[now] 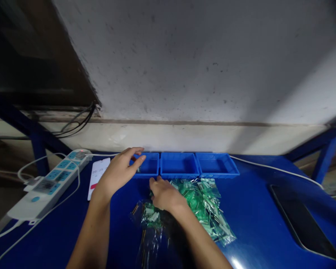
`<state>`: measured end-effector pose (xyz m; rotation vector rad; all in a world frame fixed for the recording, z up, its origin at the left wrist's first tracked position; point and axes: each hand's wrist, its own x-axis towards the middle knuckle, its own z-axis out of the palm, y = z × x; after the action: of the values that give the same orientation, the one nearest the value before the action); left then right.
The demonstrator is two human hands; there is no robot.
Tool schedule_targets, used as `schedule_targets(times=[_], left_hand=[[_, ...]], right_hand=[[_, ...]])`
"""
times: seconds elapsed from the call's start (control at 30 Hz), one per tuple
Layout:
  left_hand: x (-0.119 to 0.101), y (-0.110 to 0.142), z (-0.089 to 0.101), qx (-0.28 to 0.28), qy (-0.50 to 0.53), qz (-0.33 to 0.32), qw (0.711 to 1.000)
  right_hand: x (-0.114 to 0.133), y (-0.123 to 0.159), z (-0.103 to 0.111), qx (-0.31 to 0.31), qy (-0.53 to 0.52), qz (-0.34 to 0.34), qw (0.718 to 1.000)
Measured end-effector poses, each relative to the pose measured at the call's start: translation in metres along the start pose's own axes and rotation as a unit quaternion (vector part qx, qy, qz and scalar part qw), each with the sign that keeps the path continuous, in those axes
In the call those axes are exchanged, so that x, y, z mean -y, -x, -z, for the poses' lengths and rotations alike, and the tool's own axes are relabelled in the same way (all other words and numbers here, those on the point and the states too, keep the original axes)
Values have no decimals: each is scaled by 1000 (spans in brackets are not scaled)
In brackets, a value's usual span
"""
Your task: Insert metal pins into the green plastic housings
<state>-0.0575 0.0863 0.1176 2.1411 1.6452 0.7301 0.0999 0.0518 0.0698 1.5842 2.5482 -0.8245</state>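
My left hand reaches over the leftmost of three small blue trays, fingers curled together above its near rim; what they pinch, if anything, is hidden. My right hand rests knuckles up on a heap of clear plastic bags with green parts, fingers bent down into the pile just in front of the trays. The middle tray and right tray look empty. More clear bags lie beside my right wrist.
A white and blue power strip with cables lies at the left edge of the blue table. A white phone lies next to my left hand. A dark flat device sits at right. A white wall stands behind.
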Motion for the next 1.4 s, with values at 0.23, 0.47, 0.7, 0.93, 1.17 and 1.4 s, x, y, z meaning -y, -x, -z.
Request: schedule_targets(times=[0.23, 0.47, 0.7, 0.93, 1.17, 1.4], left_hand=[[-2, 4, 7, 12, 14, -8, 1000], [-12, 9, 6, 67, 76, -19, 995], [-31, 7, -11, 124, 320, -58, 937], [-58, 16, -24, -144, 220, -112, 958], [-64, 22, -24, -110, 105, -245, 957], [-59, 18, -14, -19, 132, -167, 977]], right_hand=[[2, 9, 2, 5, -30, 101, 994], [0, 46, 44, -237, -185, 164, 939], [1, 57, 59, -380, -307, 185, 852], [-9, 46, 60, -356, -438, 89, 821], [-18, 43, 60, -365, -563, 39, 741], [-22, 35, 55, -458, -528, 24, 715]])
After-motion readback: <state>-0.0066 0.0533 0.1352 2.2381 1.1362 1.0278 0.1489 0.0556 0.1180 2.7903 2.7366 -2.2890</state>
